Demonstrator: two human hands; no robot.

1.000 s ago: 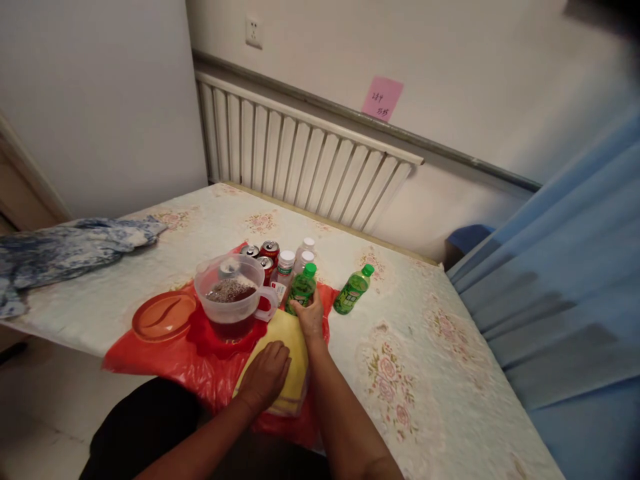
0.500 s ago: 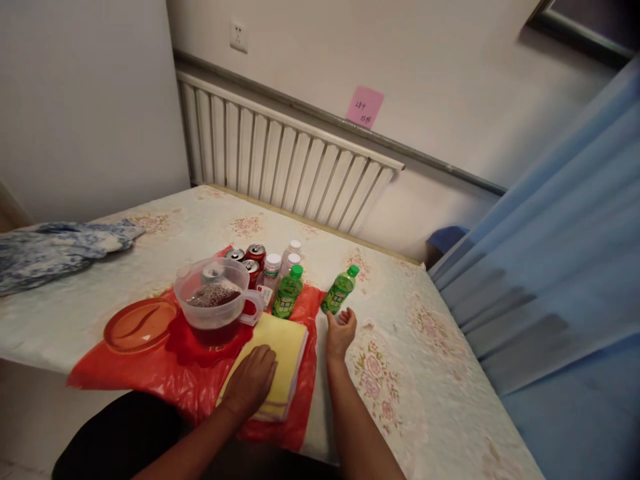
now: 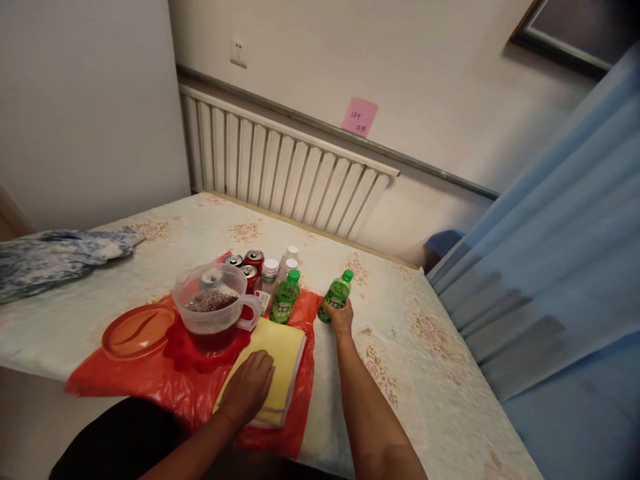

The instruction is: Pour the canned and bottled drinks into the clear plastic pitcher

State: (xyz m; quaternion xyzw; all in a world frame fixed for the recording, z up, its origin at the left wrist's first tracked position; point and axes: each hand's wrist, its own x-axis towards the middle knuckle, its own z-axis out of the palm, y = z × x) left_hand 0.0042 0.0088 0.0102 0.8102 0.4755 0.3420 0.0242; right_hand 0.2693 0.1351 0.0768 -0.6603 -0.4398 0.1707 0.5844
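My right hand [image 3: 342,316] is wrapped round the lower part of a green drink bottle [image 3: 339,289] with a green cap, which stands upright at the right edge of the red plastic sheet. My left hand [image 3: 250,381] lies flat on a folded yellow cloth [image 3: 281,347]. A second green bottle [image 3: 285,300] stands just behind the cloth. To the left of it, a clear plastic jug [image 3: 200,307] with dark, foamy liquid rests in a red scalloped dish [image 3: 180,353].
Behind the jug are several dark red cans [image 3: 254,257] and clear bottles with white caps [image 3: 270,268]. An orange lid [image 3: 137,331] lies on the red plastic sheet [image 3: 125,380]. Blue-white fabric [image 3: 65,257] is at the far left. A blue curtain [image 3: 560,233] hangs at right.
My right hand has moved forward from just in front of the green bottle and closed round it. My left hand has stayed on the yellow cloth. The view has tilted slightly.
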